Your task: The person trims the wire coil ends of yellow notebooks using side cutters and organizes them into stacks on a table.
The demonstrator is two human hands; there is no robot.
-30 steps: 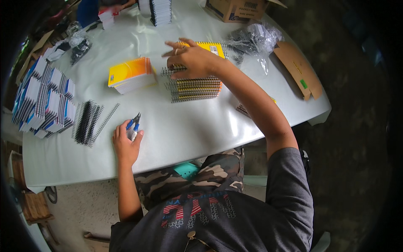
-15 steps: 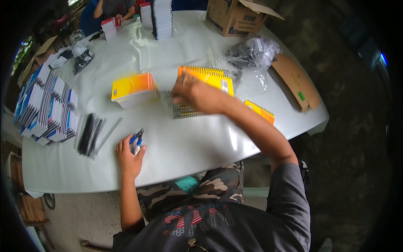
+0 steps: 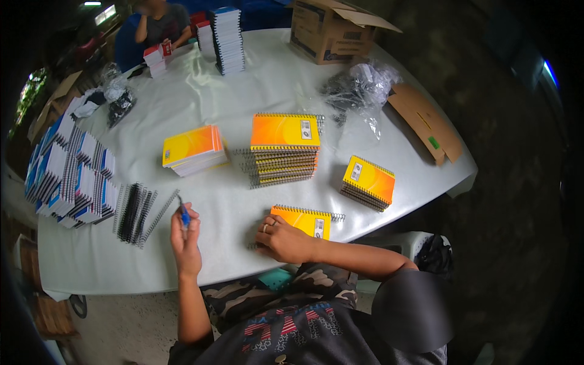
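One notebook (image 3: pixel 304 224) lies crosswise, its coiled edge (image 3: pixel 304 210) facing away.

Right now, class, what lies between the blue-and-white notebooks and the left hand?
Loose dark spiral coils lie between the blue-and-white notebooks and the left hand, in the head view.

Ctr nbk stk (image 3: pixel 285 149) blks; gap R.

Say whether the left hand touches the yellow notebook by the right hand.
Apart: the head view shows pale tabletop between the left hand and that yellow notebook.
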